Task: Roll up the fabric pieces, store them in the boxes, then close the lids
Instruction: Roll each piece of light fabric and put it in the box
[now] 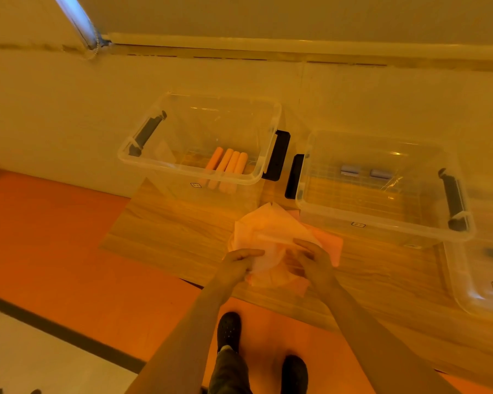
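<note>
A loose pale orange fabric piece (265, 231) is bunched above the wooden table (165, 237), held up by both hands. My left hand (241, 261) grips its near left edge. My right hand (310, 258) pinches the cloth from the right. A pink fabric piece (332, 244) lies flat under it on the table. The left clear box (143, 157) stands without a lid and holds several rolled orange fabric pieces (228, 163). The right clear box (382, 220) is also lidless, with two rolled grey-blue pieces (365, 172) at its far side.
A clear lid (473, 282) lies on the table at the right edge. Black latch handles (279, 155) stick out between the two boxes. The wall runs close behind the boxes. My feet (229, 329) stand on an orange floor below the table's near edge.
</note>
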`<state>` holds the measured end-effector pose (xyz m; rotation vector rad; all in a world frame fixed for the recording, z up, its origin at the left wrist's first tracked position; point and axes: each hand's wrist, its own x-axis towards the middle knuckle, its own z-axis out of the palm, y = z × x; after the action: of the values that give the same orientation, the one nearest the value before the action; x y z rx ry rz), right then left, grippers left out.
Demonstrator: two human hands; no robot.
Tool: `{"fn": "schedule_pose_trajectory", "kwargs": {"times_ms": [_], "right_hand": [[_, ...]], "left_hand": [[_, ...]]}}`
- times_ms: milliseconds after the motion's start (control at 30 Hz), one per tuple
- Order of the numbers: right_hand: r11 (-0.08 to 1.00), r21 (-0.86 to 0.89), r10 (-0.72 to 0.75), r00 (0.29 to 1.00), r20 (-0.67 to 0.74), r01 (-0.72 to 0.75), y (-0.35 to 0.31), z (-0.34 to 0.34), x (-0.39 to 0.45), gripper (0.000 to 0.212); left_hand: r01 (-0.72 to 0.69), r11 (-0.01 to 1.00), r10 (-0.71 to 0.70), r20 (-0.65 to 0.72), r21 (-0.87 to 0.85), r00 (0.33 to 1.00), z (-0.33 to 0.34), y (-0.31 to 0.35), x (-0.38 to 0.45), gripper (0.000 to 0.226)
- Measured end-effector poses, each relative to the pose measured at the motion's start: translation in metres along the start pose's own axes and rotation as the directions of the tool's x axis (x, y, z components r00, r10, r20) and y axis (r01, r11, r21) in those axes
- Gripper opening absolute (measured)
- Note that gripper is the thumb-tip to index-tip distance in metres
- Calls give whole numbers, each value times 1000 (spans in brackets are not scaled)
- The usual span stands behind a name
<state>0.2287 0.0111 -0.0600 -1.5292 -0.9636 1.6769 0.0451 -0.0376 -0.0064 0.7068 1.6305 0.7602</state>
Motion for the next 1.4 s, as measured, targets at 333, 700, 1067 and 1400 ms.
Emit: {"fn": "schedule_pose_trajectory", "kwargs": {"times_ms": [333,700,1067,1400], "right_hand": [[992,-123,24,997,74,-15,1,0,-10,37],[998,19,58,990,130,-61,6,1,-20,34],[967,253,39,998,-53,-24,-3,0,-10,35],[997,-26,-71,998,4,71,-16,-11,-12,36]], "left_hand": [[20,999,-20,0,-47,1000,-2,-6,-5,39],[39,995,-40,-9,-88,999,-3,-15,-6,38],[52,994,-53,-8,-91,999,-15,-19,-11,37],[16,1000,-17,-34,-25,999,-30,-10,-10,33]]}}
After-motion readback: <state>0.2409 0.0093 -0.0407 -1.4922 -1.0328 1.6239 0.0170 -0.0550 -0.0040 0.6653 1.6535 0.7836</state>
